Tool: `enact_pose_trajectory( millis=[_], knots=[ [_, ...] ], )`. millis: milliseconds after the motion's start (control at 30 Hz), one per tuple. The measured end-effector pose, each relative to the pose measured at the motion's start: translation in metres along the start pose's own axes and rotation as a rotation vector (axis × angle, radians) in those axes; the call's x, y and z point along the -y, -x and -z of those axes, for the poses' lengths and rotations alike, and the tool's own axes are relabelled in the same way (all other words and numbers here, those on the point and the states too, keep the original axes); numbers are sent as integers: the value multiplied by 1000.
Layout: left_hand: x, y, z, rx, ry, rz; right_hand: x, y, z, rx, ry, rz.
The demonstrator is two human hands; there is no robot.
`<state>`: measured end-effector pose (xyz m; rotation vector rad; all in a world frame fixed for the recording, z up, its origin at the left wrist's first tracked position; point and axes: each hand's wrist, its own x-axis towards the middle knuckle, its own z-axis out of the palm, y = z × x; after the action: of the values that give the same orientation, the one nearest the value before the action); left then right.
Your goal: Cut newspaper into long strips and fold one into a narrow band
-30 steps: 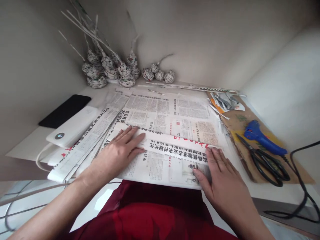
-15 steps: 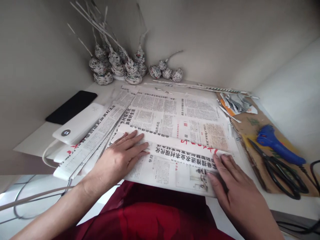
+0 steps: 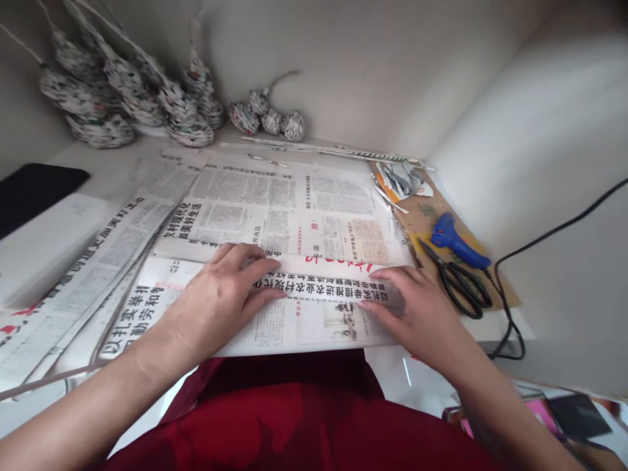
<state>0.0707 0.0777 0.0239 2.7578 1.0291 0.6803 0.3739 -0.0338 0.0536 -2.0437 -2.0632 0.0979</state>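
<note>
A sheet of newspaper (image 3: 338,229) lies spread over the table in front of me, its near part folded into a narrow band (image 3: 324,281). My left hand (image 3: 220,297) closes on the left part of this band, thumb below and fingers above. At the band's right end, my right hand (image 3: 412,311) pinches the paper the same way. The palms hide parts of the fold beneath them. More newspaper sheets (image 3: 93,261) lie under and to the left of my left arm.
Black-handled scissors (image 3: 464,288) and a blue glue gun (image 3: 458,242) with a black cord rest on cardboard at the right. Several woven paper gourd shapes (image 3: 186,114) stand along the back wall. Thin paper sticks (image 3: 324,150) lie before it. A white device (image 3: 53,242) sits at left.
Both hands have gone from lying flat on the newspaper to gripping its folded band, and have come closer together. The view has swung to the right.
</note>
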Motion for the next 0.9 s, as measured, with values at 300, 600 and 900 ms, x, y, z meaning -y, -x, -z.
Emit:
enact_pose_trajectory(
  millis=[300,600,900],
  knots=[
    [-6,-16,-1,93,-12,0,13,-15,8,121,7,13],
    [-3,-17,8,150,100,-49,1,-2,13,103,87,-29],
    [-4,-16,14,204,140,-44,6,-4,17,140,42,-21]
  ],
)
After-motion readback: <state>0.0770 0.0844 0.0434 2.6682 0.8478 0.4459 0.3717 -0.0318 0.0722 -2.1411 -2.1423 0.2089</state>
